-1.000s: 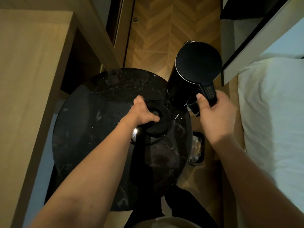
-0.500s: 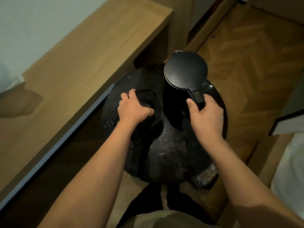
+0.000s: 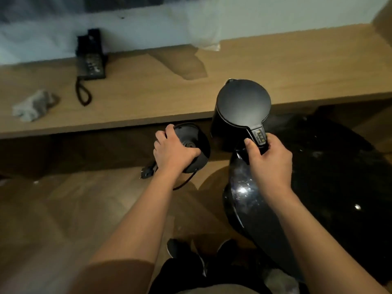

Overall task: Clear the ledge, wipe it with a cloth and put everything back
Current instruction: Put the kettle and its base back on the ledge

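Observation:
A long wooden ledge point(image 3: 297, 66) runs across the top of the view. My right hand point(image 3: 269, 162) grips the handle of a black electric kettle point(image 3: 241, 107), which hangs in the air at the ledge's front edge. My left hand point(image 3: 171, 151) grips the kettle's round black base point(image 3: 195, 143) just below and in front of the ledge, with its cord point(image 3: 182, 183) and plug trailing down. A crumpled grey cloth point(image 3: 31, 106) lies on the ledge at the far left.
A black corded telephone point(image 3: 90, 60) sits on the ledge near the wall. A round black marble table point(image 3: 339, 187) stands at the right, beside my right arm. Wooden herringbone floor lies below, with my shoes point(image 3: 182, 249) at the bottom.
I turned from the round table toward the ledge. Both hands lifted the kettle and its base off the table and carried them up to the ledge's front edge.

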The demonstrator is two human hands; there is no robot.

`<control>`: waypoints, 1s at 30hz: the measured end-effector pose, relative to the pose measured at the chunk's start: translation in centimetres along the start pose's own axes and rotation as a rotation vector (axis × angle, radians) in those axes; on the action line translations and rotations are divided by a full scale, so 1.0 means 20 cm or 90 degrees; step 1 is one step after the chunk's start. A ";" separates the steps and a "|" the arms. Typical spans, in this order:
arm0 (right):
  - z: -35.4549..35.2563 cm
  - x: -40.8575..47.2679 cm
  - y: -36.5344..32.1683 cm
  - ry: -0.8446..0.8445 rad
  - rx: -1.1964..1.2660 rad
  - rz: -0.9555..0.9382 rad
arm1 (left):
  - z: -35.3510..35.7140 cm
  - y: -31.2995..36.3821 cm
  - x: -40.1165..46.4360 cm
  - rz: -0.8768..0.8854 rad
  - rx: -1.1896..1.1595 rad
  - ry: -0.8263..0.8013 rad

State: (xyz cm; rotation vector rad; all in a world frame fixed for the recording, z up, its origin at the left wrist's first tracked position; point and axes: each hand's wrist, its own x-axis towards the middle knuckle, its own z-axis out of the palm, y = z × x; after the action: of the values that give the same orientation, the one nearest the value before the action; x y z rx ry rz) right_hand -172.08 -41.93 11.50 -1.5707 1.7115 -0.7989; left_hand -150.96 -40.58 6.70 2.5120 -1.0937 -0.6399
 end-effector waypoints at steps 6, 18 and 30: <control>0.53 -0.24 -0.39 -0.159 -0.039 -0.123 | -0.41 -0.68 0.00 -0.150 -0.052 0.108; 1.44 -0.96 -1.04 -0.444 -0.077 -0.354 | -1.02 -1.87 -0.38 -0.445 -0.147 0.270; 2.15 -1.53 -1.51 -0.709 -0.021 -0.555 | -1.34 -2.59 -0.73 -0.687 -0.195 0.402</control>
State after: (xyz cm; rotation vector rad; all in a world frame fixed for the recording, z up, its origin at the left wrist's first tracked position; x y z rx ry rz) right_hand -118.15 -13.93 12.76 -2.1719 0.2224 -0.1213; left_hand -114.65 7.33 9.43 2.5517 0.5866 -0.1541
